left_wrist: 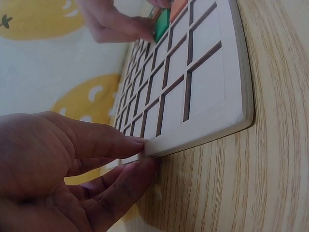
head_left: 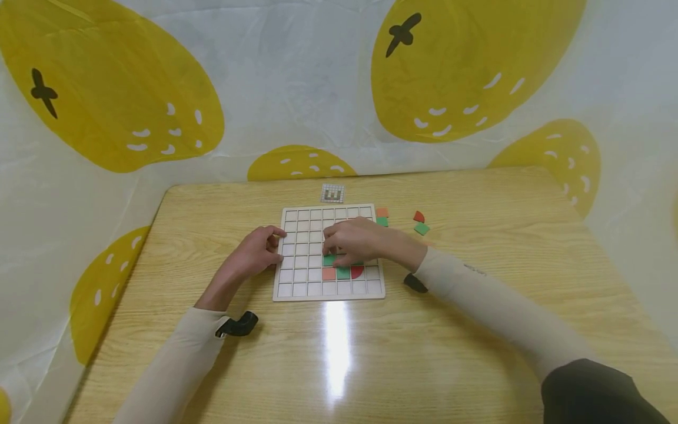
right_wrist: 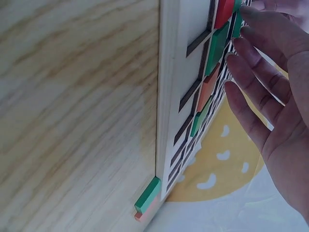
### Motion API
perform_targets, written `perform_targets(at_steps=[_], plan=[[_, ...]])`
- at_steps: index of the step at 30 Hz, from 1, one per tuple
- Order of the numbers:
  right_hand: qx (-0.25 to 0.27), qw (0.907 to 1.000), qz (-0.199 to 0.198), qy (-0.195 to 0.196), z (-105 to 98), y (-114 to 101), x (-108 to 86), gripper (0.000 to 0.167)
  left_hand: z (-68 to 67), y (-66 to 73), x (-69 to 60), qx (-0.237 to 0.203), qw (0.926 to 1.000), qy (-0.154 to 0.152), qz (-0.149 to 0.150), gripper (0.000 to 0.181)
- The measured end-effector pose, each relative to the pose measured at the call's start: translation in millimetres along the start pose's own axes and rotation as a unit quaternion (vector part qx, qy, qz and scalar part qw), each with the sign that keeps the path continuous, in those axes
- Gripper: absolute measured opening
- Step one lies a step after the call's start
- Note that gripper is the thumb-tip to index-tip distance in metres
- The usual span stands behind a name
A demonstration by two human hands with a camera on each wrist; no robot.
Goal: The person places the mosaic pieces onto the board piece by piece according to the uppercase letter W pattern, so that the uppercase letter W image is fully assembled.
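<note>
A pale wooden grid board (head_left: 300,290) lies on the table. My left hand (head_left: 256,254) is at its left edge. In the left wrist view, the left thumb and fingers (left_wrist: 137,181) pinch the board's rim. My right hand (head_left: 356,238) hovers over the right half, fingers fairly straight, with fingertips at a green tile (left_wrist: 163,26) in the grid. Below that hand, an orange tile (head_left: 329,273), a second green tile (head_left: 343,272) and a red quarter-round tile (head_left: 357,272) sit in cells. The right hand covers part of the grid.
A small pattern card (head_left: 332,193) lies behind the board. Beside its right edge are loose orange (head_left: 382,212) and green (head_left: 382,221) tiles. Farther right lie a red quarter-round piece (head_left: 419,217) and a green tile (head_left: 421,228). A patterned curtain (head_left: 296,76) hangs behind the table.
</note>
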State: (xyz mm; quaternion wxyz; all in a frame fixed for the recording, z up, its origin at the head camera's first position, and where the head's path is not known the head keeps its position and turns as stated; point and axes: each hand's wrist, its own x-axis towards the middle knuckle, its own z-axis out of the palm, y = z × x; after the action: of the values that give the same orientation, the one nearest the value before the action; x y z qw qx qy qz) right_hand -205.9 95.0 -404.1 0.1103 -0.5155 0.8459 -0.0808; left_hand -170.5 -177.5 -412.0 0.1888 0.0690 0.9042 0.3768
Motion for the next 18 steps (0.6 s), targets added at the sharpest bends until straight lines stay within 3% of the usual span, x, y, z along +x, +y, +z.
perform_targets(at_steps=[11, 18], plan=[[0.021, 0.9996, -0.002, 0.019, 0.6, -1.1, -3.1, 0.023, -0.1, 0.6, -1.2, 0.003, 1.0, 0.002, 0.001, 0.051], [0.032, 0.9988, 0.008, 0.038, -0.7, 9.7, -15.0, 0.021, -0.6, 0.2, -0.8, -0.001, 1.0, 0.001, 0.002, 0.052]])
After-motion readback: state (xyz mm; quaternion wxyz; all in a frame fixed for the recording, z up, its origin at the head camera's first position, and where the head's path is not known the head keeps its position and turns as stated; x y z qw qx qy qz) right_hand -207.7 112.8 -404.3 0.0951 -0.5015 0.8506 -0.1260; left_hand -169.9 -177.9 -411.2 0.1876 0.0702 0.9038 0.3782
